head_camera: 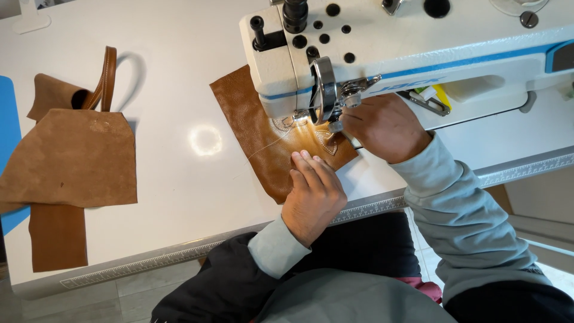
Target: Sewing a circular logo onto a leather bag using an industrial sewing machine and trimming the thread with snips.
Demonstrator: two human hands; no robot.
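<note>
Keep your left hand [314,194] flat, fingers open, pressing the brown leather piece [263,134] on the bench [179,149] just near the sewing machine [382,48] foot. Your right hand [385,125] pinches something at the needle; steady the leather, fingertips clear.

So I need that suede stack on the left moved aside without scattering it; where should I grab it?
Probably by the curved strap handle rising at the far edge of the tan suede pieces. Come from above: the loop stands off the white table, so fingers can hook it. The flat panels give only thin edges.
</note>
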